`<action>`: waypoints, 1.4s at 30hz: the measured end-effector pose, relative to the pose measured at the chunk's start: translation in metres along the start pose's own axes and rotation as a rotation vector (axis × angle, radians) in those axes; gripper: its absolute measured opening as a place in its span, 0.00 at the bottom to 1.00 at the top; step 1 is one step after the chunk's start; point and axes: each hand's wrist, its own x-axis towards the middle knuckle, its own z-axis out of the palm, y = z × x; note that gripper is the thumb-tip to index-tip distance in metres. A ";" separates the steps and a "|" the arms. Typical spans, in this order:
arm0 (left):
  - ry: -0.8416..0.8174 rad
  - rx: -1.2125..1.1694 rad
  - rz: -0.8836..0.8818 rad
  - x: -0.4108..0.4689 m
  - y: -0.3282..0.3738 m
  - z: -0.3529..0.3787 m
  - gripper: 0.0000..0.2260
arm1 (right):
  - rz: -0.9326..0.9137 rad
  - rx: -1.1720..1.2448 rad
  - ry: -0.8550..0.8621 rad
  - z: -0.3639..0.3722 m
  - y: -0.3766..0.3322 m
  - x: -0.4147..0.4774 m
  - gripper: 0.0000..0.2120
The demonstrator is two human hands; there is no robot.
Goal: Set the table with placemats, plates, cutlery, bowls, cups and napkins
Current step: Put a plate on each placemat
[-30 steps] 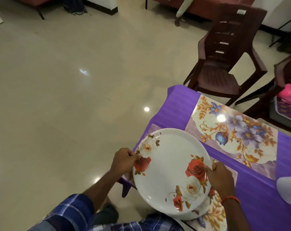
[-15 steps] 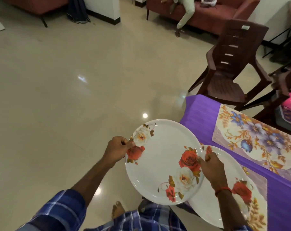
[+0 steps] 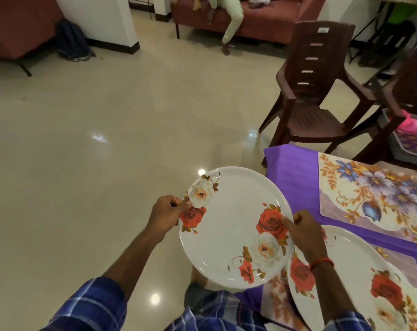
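Observation:
I hold a white plate with red and white roses (image 3: 229, 225) level in both hands, off the left edge of the table and above the floor. My left hand (image 3: 165, 215) pinches its left rim, thumb on top. My right hand (image 3: 303, 229) grips its right rim. A second rose plate (image 3: 350, 278) lies on the near floral placemat (image 3: 274, 299) on the purple tablecloth (image 3: 291, 177). A second floral placemat (image 3: 379, 197) lies bare further along the table.
Two dark brown plastic chairs (image 3: 317, 91) stand beyond the table's far end. A pink thing (image 3: 411, 124) sits on the right chair's seat. A red sofa (image 3: 245, 17) with a seated person's legs is at the back. Shiny tiled floor (image 3: 107, 139) spreads to the left.
The plate in my hands has come away from the table towards the left, uncovering the second plate on the near placemat. My view has swung left and up.

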 end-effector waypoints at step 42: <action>-0.606 0.066 0.087 0.401 0.282 0.046 0.16 | 0.444 0.660 0.525 0.042 -0.197 0.172 0.16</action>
